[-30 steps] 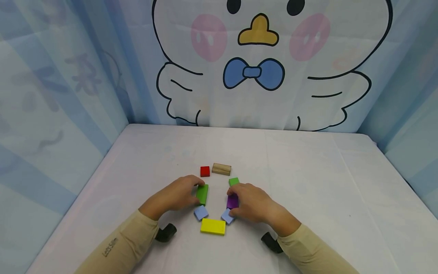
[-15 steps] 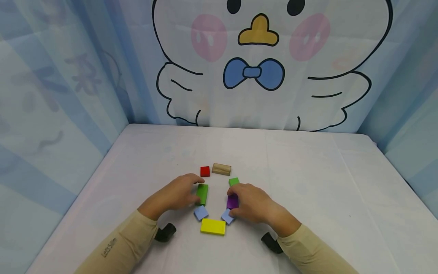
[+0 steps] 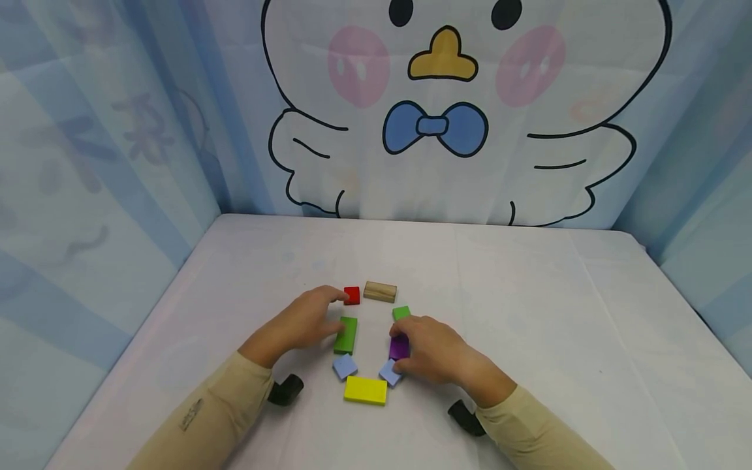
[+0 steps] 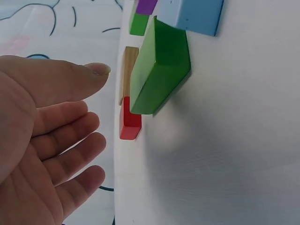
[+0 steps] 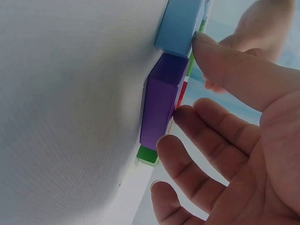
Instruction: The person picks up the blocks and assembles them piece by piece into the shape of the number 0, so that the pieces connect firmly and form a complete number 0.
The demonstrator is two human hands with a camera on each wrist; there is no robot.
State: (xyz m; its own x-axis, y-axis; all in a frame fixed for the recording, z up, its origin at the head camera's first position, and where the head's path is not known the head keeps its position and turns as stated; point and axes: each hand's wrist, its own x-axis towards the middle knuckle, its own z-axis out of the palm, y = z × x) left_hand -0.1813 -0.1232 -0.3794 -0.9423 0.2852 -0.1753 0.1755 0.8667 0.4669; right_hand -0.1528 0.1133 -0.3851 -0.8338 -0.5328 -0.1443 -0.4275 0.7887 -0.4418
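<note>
My left hand (image 3: 305, 321) hovers over the long green block (image 3: 346, 335), fingers spread and gripping nothing; in the left wrist view its thumb is apart from that block (image 4: 159, 65). Its fingertips reach beside the small red block (image 3: 352, 296). On the other side, my right hand (image 3: 433, 347) rests over the purple block (image 3: 399, 348). In the right wrist view its fingertips lie at the top of the purple block (image 5: 161, 101) and its thumb at the light blue block (image 5: 178, 28). The fingers are loosely bent, not wrapped round either one.
A yellow block (image 3: 365, 390) lies nearest, between two light blue blocks, the left one (image 3: 344, 367) below the long green block. A wooden block (image 3: 380, 292) lies beside the red one, and a small green block (image 3: 401, 313) beyond the purple. White cloth (image 3: 529, 300) covers the table.
My left hand has come off the long green block, rising and moving forward toward the red block. The right hand stays in place.
</note>
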